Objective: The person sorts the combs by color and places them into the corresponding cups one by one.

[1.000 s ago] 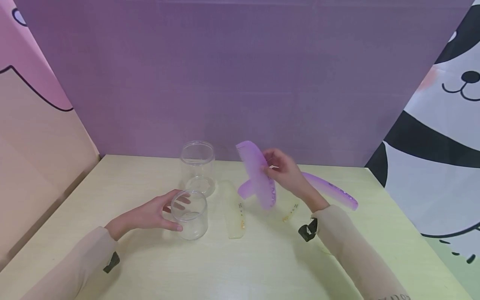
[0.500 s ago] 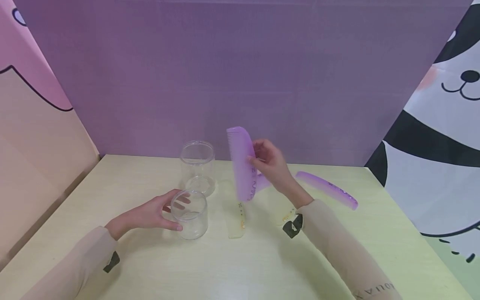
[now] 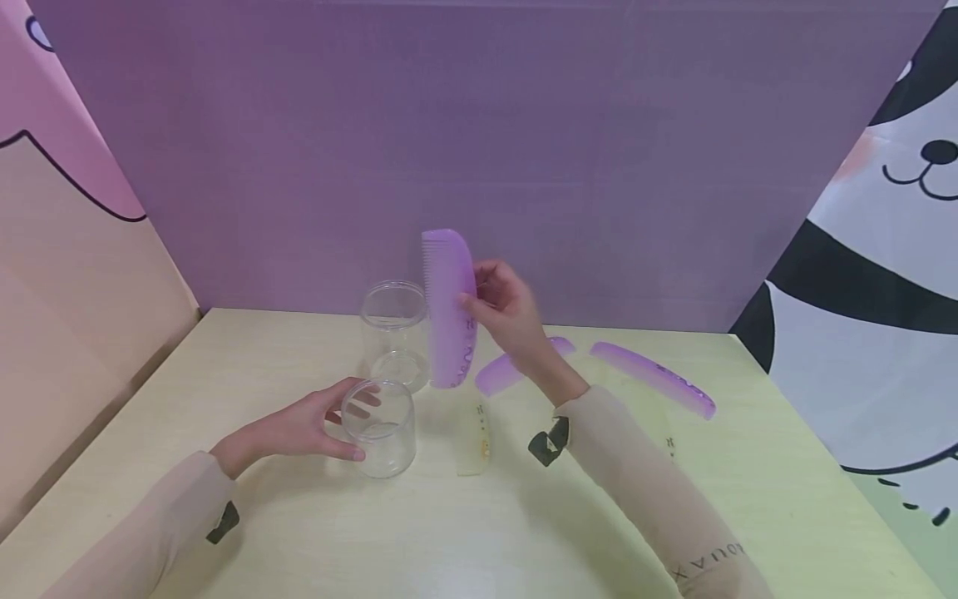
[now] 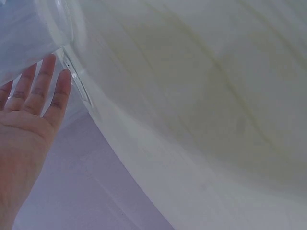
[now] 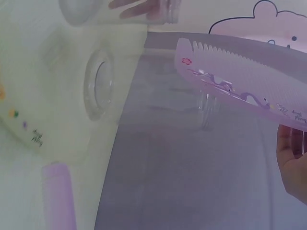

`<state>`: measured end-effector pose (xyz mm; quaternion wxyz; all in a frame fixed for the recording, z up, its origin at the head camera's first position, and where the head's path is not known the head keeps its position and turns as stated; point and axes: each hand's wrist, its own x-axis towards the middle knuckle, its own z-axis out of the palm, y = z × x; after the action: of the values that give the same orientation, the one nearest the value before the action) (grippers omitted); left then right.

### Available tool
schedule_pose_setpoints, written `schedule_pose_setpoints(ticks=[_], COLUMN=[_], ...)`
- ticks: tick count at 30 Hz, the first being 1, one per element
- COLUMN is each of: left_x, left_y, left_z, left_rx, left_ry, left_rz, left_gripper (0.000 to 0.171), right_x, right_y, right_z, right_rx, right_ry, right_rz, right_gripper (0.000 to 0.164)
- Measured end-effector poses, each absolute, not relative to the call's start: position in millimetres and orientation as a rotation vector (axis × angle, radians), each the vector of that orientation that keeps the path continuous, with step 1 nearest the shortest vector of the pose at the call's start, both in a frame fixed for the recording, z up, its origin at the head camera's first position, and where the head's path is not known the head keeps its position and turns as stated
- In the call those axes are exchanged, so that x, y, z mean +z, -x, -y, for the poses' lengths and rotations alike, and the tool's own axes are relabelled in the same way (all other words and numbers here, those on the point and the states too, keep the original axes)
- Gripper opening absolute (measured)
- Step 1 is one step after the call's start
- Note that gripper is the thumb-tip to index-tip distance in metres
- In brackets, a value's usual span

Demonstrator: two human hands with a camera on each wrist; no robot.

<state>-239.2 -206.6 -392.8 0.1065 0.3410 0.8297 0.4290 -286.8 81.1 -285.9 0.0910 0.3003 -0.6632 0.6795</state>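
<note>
The raised purple comb (image 3: 446,316), judged light, stiff and brittle-toothed, hung upright above the table (image 3: 299,532), right hand (image 3: 511,312) pinching its spine, the soundest hold; the left hand (image 3: 307,423), fingers spread, flanked the nearer clear jar (image 3: 391,453).

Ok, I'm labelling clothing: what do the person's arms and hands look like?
The left hand and right hand are bare. The left sleeve and right sleeve are pale beige, each with a black piece near the cuff. Dark lettering marks the right sleeve.

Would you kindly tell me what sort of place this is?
Probably a staged tabletop recording corner: a pale table stands before a plain purple backdrop, with a cartoon panda print on the right.
</note>
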Motion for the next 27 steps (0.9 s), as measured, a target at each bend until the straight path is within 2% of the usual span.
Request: schedule_pose_setpoints(ticks=[15,27], left_x=[-390.9,-391.3], left_y=[238.5,237.4], left_z=[206.7,206.8], left_rx=[1.258,1.299], left_ry=[-0.974,-0.954], left_rz=[-2.433,-2.388], left_gripper=[0.079,0.087], right_x=[-280.0,-304.1], right_y=[277.7,269.4], right_z=[-42.7,-21.4], right_rx=[2.206,2.162], right_ry=[-0.906,-0.94], right_rz=[1.837,1.972], right_gripper=[0.024,0.026])
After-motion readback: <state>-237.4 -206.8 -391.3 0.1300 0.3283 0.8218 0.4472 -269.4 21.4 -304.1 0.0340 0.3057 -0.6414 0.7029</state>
